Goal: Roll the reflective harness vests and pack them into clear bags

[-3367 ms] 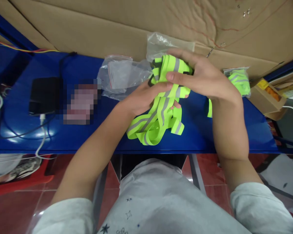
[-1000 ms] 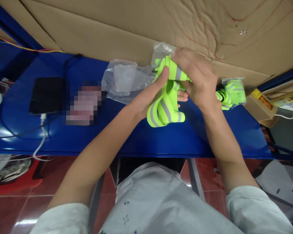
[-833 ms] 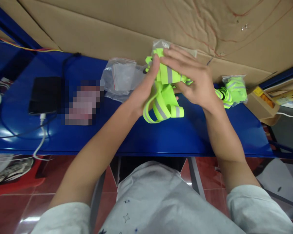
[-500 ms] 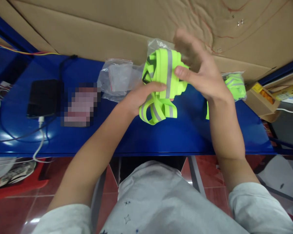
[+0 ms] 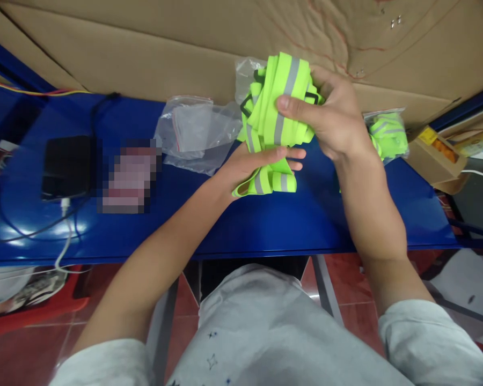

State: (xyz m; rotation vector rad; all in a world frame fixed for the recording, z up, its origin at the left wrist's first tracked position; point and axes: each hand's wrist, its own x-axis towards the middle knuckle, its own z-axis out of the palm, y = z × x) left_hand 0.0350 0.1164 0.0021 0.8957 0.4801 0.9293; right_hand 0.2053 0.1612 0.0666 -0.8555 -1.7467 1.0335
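Bare blue surface [image 5: 265,225] lies at 6 o'clock of the neon-yellow reflective strap bundle [image 5: 277,102], clenched by the right hand [image 5: 334,120], left hand [image 5: 257,163] fingers flat beneath, touching it.

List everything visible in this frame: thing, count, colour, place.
reflective strap bundle: one, neon yellow with grey stripes, held above the table
table: one, blue, across the middle
empty plastic bags: a few, clear, left of the bundle
bagged strap bundle: one, neon yellow, far right
phone: one, black, left, white cable plugged in
cardboard: brown, behind the table
small box: one, brown, right edge
left hand: open palm under the bundle
right hand: fingers closed on the bundle
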